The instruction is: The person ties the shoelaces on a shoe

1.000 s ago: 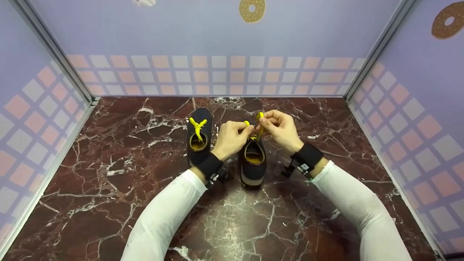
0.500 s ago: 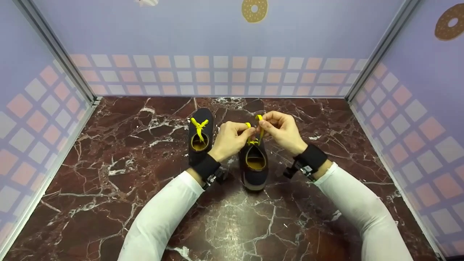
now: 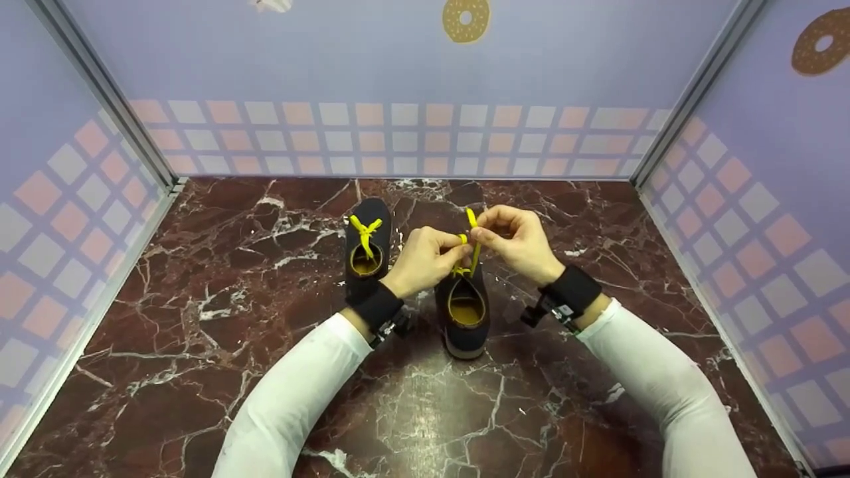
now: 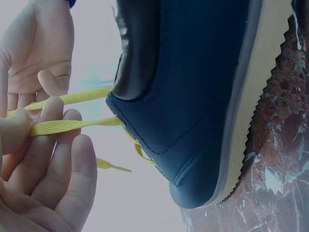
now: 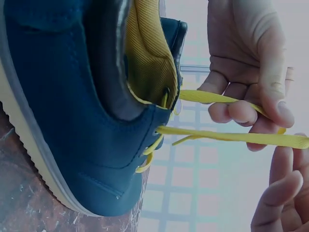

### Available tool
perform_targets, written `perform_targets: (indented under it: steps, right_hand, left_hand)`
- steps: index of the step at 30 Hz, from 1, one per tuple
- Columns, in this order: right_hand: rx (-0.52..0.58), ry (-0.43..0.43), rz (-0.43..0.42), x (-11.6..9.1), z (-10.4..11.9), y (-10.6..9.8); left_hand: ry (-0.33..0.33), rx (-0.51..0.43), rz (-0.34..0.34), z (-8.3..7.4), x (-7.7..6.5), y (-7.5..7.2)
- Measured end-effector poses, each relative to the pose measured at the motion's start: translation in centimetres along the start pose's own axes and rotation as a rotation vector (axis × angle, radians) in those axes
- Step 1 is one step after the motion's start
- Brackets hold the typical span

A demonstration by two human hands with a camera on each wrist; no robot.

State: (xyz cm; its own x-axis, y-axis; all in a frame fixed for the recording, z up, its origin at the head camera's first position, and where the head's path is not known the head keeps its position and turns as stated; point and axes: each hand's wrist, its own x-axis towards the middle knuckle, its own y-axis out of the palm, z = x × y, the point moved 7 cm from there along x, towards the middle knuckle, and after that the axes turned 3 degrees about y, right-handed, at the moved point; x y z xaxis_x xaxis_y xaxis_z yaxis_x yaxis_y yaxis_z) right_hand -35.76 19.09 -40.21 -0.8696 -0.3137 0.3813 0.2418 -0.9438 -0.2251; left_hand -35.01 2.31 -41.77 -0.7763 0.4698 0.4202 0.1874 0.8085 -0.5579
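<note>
A dark shoe with a yellow lining stands in front of me, toe pointing away. Flat yellow laces rise from its top eyelets. My left hand pinches one shoelace between thumb and fingers, just above the shoe's tongue. With thumb and index finger, my right hand pinches the other shoelace, whose yellow end sticks up past the fingertips. Both laces are stretched from the eyelets to the hands, and the two hands almost meet. The left hand partly hides the shoe's front in the head view.
To the left stands a matching dark shoe, its yellow lace tied in a bow. Both shoes are on a dark red marbled tabletop. Lilac panels with a checked border enclose the back and sides.
The shoe has slid slightly toward me. My left hand has shifted right and a little nearer, closing the gap to my right hand. Both keep their laces; the right lace's end stands straighter.
</note>
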Motion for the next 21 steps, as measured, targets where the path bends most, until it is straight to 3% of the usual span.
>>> perform_targets:
  steps: [21]
  right_hand:
    - [-0.08, -0.079, -0.061, 0.4, 1.1, 0.5]
  left_hand:
    - [0.052, 0.227, 0.064, -1.0, 0.8, 0.8]
